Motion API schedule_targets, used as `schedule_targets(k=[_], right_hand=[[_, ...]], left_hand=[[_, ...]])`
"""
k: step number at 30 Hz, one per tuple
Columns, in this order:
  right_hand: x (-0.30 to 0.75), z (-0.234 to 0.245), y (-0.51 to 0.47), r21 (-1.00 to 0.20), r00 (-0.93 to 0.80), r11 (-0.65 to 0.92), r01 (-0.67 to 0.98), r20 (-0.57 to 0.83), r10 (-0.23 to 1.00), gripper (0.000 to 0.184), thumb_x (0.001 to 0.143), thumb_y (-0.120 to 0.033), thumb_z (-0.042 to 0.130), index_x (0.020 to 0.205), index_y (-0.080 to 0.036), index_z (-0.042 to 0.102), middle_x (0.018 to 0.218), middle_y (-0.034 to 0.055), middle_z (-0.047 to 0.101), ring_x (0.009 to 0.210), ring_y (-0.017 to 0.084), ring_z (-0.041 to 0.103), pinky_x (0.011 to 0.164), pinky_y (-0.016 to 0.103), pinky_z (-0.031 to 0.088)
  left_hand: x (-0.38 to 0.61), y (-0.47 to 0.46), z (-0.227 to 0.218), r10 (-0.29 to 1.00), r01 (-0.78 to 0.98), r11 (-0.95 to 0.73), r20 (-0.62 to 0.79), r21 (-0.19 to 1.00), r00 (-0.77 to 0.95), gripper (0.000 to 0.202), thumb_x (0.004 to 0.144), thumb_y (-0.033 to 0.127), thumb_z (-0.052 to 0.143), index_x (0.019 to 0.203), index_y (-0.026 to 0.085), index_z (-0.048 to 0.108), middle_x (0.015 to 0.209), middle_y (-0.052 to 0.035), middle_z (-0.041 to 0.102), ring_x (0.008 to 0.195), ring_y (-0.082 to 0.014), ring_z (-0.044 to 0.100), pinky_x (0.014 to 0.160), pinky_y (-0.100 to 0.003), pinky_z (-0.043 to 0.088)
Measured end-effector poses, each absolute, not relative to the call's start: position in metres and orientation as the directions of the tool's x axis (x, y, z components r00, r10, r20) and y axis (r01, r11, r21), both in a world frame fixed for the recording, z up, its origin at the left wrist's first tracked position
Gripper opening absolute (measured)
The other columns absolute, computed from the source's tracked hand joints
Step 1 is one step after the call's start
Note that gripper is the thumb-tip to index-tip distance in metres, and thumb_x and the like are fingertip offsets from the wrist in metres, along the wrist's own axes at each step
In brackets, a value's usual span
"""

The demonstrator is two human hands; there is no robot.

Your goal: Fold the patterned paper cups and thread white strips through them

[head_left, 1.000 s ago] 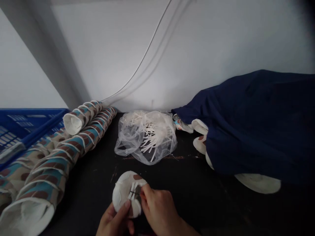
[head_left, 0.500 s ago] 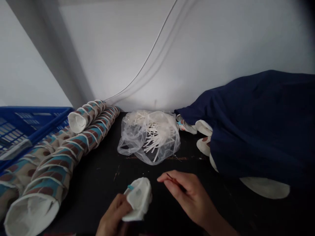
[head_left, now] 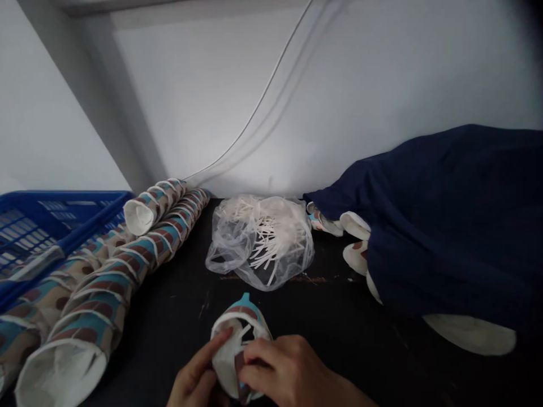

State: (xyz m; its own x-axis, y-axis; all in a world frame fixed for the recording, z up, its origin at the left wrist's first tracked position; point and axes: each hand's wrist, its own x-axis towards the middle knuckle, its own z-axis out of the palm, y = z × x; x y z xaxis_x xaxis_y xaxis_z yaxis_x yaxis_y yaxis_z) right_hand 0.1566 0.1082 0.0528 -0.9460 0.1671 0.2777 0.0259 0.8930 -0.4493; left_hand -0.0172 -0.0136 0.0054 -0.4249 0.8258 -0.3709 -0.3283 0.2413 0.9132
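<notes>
A small rounded fabric piece (head_left: 244, 314), teal and brown-dotted with white edging, is held low in the middle, its opening facing me. A teal tab sticks up from its top, and a narrow white strip shows inside the opening. My left hand (head_left: 197, 370) grips its left side, with the index finger on the white inner rim. My right hand (head_left: 292, 364) is closed at the right of the opening, thumb and fingers pinched on the piece's edge. Whether a thin tool is also in those fingers is hidden.
Long nested stacks of dotted fabric pieces (head_left: 114, 282) lie at the left, beside a blue crate (head_left: 76, 232). A clear plastic bag (head_left: 229, 249) of white strips sits at the back centre. Navy cloth (head_left: 449, 226) partly covers more pieces on the right. A white cable (head_left: 258, 102) hangs along the wall.
My right hand has moved left and down onto the fabric piece; a thin dark stick showed in its fingers before. The piece has turned, so its dotted outside and teal tab face up.
</notes>
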Motion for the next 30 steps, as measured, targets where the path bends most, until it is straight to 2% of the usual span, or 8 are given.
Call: schedule_targets(k=[3,8,11,15,21,25,27,30], right_hand=[[0.157,0.046,0.105,-0.510,-0.960,0.859,0.032,0.224,0.169,0.017,0.095,-0.028,0.059,0.109,-0.024,0.068,0.109,0.0015,0.070,0.079,0.013,0.067,0.070,0.020,0.048],[0.151,0.046,0.104,-0.802,-0.836,0.543,0.250,0.104,0.539,0.017,0.097,-0.021,0.048,0.110,-0.019,0.058,0.092,0.0017,0.071,0.073,0.013,0.068,0.065,0.019,0.047],[0.148,0.043,0.103,-0.786,-0.767,0.537,0.308,0.129,0.629,0.016,0.097,-0.020,0.041,0.099,-0.019,0.057,0.082,0.0017,0.068,0.067,0.014,0.065,0.060,0.020,0.044],[0.148,0.038,0.101,-0.773,-0.791,0.563,0.293,0.135,0.597,0.015,0.093,-0.017,0.046,0.087,-0.021,0.058,0.078,-0.0008,0.067,0.068,0.013,0.064,0.061,0.019,0.041],[0.140,0.036,0.094,-0.712,-0.758,0.593,0.375,0.133,0.639,0.020,0.094,-0.017,0.041,0.089,-0.021,0.061,0.080,0.0023,0.071,0.070,0.016,0.069,0.062,0.021,0.042],[0.132,0.026,0.089,-0.641,-0.715,0.639,0.424,0.196,0.671,0.027,0.094,-0.016,0.039,0.113,-0.022,0.058,0.092,0.0045,0.073,0.073,0.019,0.072,0.063,0.023,0.043],[0.129,0.020,0.088,-0.653,-0.701,0.647,0.393,0.243,0.670,0.032,0.094,-0.015,0.038,0.118,-0.023,0.058,0.093,0.0051,0.073,0.074,0.018,0.071,0.064,0.022,0.043],[0.126,0.012,0.091,-0.750,-0.683,0.565,0.343,0.214,0.698,0.031,0.094,-0.014,0.039,0.107,-0.022,0.065,0.087,0.0040,0.073,0.074,0.017,0.070,0.064,0.021,0.043]], left_hand=[[-0.011,-0.009,0.008,0.752,-0.647,0.206,-0.542,0.734,-0.376,0.047,0.064,0.030,0.080,0.108,0.016,0.073,0.070,-0.0068,0.076,0.039,-0.0108,0.056,0.042,-0.022,0.043],[0.000,-0.001,0.007,0.740,-0.553,0.174,-0.479,0.815,-0.473,0.051,0.064,0.046,0.085,0.103,0.018,0.069,0.047,0.0018,0.064,0.045,-0.0123,0.057,0.047,-0.019,0.042],[0.002,-0.003,0.009,0.762,-0.397,0.172,-0.377,0.902,-0.527,0.072,0.068,0.051,0.080,0.128,0.016,0.061,0.051,0.0009,0.067,0.050,-0.0136,0.059,0.052,-0.020,0.045],[0.008,-0.004,0.021,0.736,-0.253,0.106,-0.247,0.962,-0.630,0.093,0.073,0.050,0.075,0.151,0.018,0.036,0.054,0.0056,0.063,0.049,-0.0114,0.054,0.052,-0.019,0.045],[0.022,0.002,0.030,0.698,-0.310,0.048,-0.254,0.950,-0.669,0.099,0.069,0.047,0.078,0.153,0.024,0.029,0.061,0.0059,0.064,0.046,-0.0116,0.053,0.048,-0.020,0.046],[0.019,0.003,0.017,0.706,-0.322,0.053,-0.263,0.945,-0.657,0.098,0.070,0.047,0.078,0.151,0.019,0.031,0.067,0.0029,0.067,0.047,-0.0118,0.055,0.048,-0.021,0.047],[0.013,0.003,0.011,0.738,-0.329,0.105,-0.296,0.938,-0.607,0.097,0.072,0.046,0.077,0.150,0.015,0.029,0.062,0.0035,0.066,0.048,-0.0130,0.055,0.048,-0.022,0.047],[0.003,0.002,0.007,0.775,-0.347,0.176,-0.347,0.921,-0.528,0.090,0.073,0.045,0.076,0.146,0.011,0.035,0.062,0.0029,0.067,0.045,-0.0126,0.053,0.046,-0.022,0.046]])
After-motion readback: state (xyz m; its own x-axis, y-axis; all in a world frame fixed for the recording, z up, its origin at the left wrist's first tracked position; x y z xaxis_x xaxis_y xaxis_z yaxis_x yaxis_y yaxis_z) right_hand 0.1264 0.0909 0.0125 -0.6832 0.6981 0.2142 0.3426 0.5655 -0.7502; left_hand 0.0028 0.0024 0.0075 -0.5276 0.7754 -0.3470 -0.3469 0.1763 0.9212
